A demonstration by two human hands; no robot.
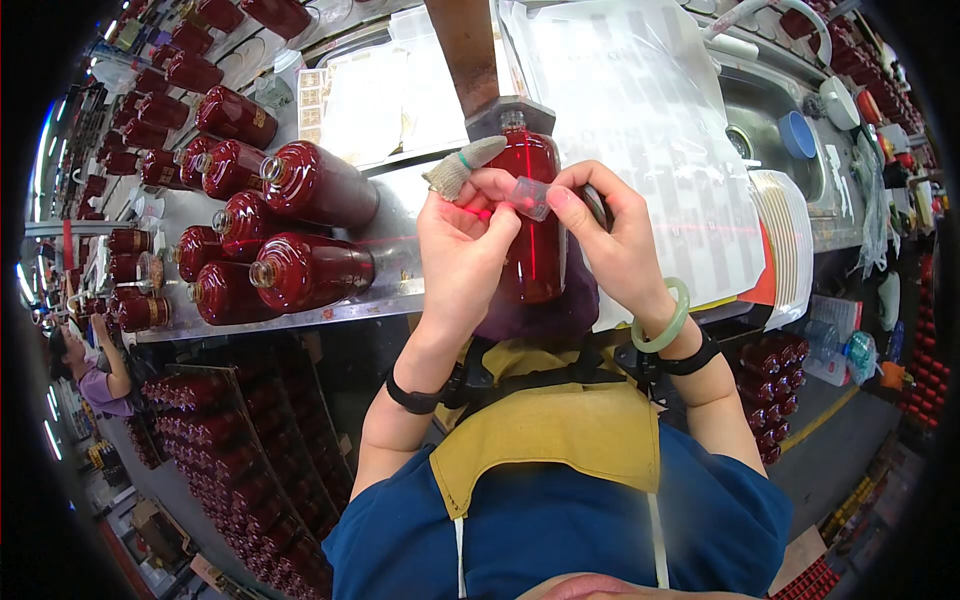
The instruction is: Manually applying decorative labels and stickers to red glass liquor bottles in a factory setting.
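A dark red glass bottle (535, 260) lies in front of me, its neck pointing away, with a bright red line of light along it. Over it, my left hand (468, 235) and my right hand (612, 225) are brought together, pinching a small clear film piece (531, 198) between them. A grey knitted finger cover (465, 165) with a green band sits on a left finger. A dark rounded object (597, 207), whose kind I cannot make out, is tucked in my right hand behind the thumb.
Several red bottles (315, 272) stand to the left on the metal table. White sheets (640, 130) spread behind and right of my hands, near a brown upright bar (466, 50). A sink (765, 125) is at far right. Bottle stacks (235, 470) fill the lower left; a person (105, 370) works beyond.
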